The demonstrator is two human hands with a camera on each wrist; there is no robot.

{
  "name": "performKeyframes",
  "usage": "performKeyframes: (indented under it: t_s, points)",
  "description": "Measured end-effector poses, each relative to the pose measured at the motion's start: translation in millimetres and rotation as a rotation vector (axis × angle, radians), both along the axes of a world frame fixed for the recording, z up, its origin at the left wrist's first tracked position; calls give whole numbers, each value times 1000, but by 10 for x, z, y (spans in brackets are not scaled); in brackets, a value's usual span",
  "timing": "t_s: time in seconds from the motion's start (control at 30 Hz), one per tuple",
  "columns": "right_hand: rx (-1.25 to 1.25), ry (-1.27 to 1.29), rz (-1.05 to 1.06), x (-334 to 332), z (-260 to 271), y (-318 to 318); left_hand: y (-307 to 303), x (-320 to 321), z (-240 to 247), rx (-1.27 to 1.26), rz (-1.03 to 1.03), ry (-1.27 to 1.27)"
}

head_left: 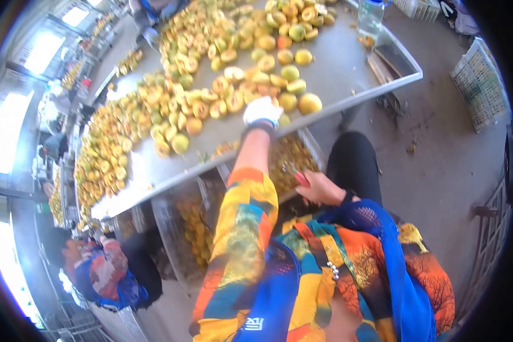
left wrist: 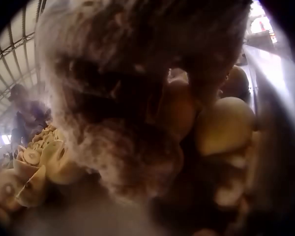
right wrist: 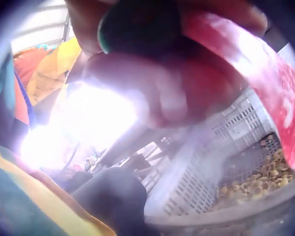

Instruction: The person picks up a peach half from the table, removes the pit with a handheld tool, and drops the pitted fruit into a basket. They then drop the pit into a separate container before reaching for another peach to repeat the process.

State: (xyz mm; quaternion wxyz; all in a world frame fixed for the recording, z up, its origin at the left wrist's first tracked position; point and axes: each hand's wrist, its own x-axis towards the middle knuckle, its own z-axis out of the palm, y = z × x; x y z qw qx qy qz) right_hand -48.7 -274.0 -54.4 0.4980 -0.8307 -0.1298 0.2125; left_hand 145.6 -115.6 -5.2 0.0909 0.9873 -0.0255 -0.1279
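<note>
My left hand (head_left: 262,111), in a white glove, reaches over the near edge of the metal table among yellow-orange peaches. In the left wrist view its gloved fingers (left wrist: 132,152) curl around a peach (left wrist: 177,110), mostly hidden by the glove. Another whole peach (left wrist: 226,125) sits just beside it. Bare and lower down, my right hand (head_left: 323,191) grips a red-handled tool (head_left: 301,178) with a metal tip. The tool's curved red handle (right wrist: 270,73) is large and blurred in the right wrist view. Below that hand is a crate (right wrist: 187,182) holding peach pieces (right wrist: 258,184).
Halved and whole peaches (head_left: 171,102) are heaped along the table (head_left: 353,85). A bottle (head_left: 370,20) stands at its far right corner. Another container (head_left: 171,233) of fruit is under the table. A person (head_left: 114,268) works at left; a white crate (head_left: 480,85) stands at right.
</note>
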Motion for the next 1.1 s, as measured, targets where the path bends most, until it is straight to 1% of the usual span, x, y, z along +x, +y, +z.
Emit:
performKeyframes:
  t_s: [0.07,0.1,0.13,0.2,0.23,0.27,0.33,0.4,0.43,0.53,0.57,0.67,0.7,0.8,0.83,0.9,0.93,0.97,1.07,1.1]
  points:
    - [1,42,-90,26,177,-30,138,56,-65,-49,-66,-74]
    - [-3,83,-127,25,262,-87,235,31,-74,-232,-37,-64]
    - [83,96,-183,81,336,-110,337,-29,-49,-417,-6,-47]
    - [257,167,-294,221,433,-47,450,-270,13,-687,18,-162]
    - [327,126,-337,292,419,33,487,-446,78,-665,-12,-287]
    - [394,96,-378,380,376,96,452,-688,274,-598,-55,-370]
    - [455,117,-328,524,418,203,452,-958,357,-397,-192,-607]
    - [580,33,-317,649,364,405,416,-1124,261,-564,-81,-516]
    - [596,83,-301,687,370,459,412,-1194,230,-644,-27,-478]
    - [666,229,-280,673,454,570,447,-1394,114,-765,62,-480]
    - [704,277,-289,651,485,614,451,-1453,79,-968,138,-378]
    - [861,404,-292,568,451,653,293,-1721,412,-1871,326,-128]
    - [924,439,-292,553,445,663,296,-1744,371,-1938,309,-160]
    - [780,245,-272,479,522,756,341,-1710,181,-2198,435,0]
    - [595,17,-280,472,494,768,312,-1679,137,-2090,673,-33]
    - [213,-429,-279,452,427,784,269,-1687,238,-2134,856,-34]
    - [202,-391,-253,423,430,768,273,-1680,263,-2152,944,-33]
    - [192,-357,-227,384,483,723,300,-1664,230,-2117,967,-93]
    - [140,-235,-121,231,572,638,394,-1622,8,-1960,944,-277]
    - [120,-198,-84,193,578,625,423,-1637,-45,-1933,844,-297]
